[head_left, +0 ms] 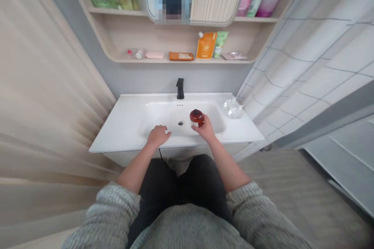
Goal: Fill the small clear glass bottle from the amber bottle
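Observation:
My right hand (206,128) is closed around a small glossy red-brown bottle (196,116) with a dark top, held above the right half of the white sink basin (214,120). Its lower part is partly covered by my fingers. My left hand (158,136) hovers over the basin's front left edge, palm down, with nothing in it and the thumb apart from the bent fingers. Between the hands lies the drain (180,123). Behind it, at the back of the sink, stands a black faucet (180,89).
Clear plastic bottles (233,108) stand on the counter's right end (248,130). Above the faucet, a shelf (157,61) holds an orange pouch (206,45), a green tube (220,44) and an orange packet (181,56). A pale curtain (52,105) hangs at left.

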The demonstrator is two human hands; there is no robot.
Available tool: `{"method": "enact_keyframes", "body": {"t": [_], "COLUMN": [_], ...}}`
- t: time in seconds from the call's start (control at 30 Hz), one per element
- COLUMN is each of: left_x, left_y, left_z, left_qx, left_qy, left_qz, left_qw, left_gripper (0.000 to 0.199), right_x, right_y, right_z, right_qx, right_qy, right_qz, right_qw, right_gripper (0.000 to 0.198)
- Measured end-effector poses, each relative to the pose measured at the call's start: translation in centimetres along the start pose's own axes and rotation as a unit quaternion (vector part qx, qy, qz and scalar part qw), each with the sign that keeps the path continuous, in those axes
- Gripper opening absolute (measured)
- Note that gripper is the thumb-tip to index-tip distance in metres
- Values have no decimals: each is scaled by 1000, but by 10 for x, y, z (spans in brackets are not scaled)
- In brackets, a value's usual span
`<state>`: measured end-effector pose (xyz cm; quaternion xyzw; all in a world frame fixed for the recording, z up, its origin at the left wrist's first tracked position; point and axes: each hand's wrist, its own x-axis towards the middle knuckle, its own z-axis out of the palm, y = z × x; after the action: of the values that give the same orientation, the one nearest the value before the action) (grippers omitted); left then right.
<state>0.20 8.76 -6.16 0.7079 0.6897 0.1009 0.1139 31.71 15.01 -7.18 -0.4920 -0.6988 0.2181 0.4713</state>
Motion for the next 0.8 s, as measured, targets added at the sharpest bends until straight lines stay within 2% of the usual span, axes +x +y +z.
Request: {"method": "enact_keyframes", "body": {"t": [0.1, 0.2, 0.37, 0.5, 0.57, 0.67, 0.8], "left_x": [0, -1, -3, -4, -4, -3, -3], "left_y": [-1, -4, -9, -8, -8, -8, -11], "left_z": [0, -1, -4, -2, -1, -1, -4], "left_qx": [-30, -88, -193, -210, -204, -201, -197], "left_qy": [28, 60, 63, 51, 61, 75, 66], "left_qz": [5, -3, 10, 74, 75, 53, 39], "left_qw": [999, 994, 979, 974, 974, 975, 977], "left_gripper": [44, 44, 53, 61, 54, 40, 35], "right_x": [5, 7, 6, 9, 12, 13, 11], "right_y": [-20, -27, -30, -42, -48, -52, -52], "right_z": [45, 67, 72, 78, 85, 92, 91], "right_qx": [46, 29, -57, -192, -228, -219, -201], "right_qy": [-80, -137, -219, -232, -237, -247, -236], "right_qz": [-4, 7, -9, -58, -85, -95, -109], "right_qw": [996, 990, 974, 952, 940, 939, 944], "right_gripper": [85, 84, 77, 72, 70, 74, 73]}}
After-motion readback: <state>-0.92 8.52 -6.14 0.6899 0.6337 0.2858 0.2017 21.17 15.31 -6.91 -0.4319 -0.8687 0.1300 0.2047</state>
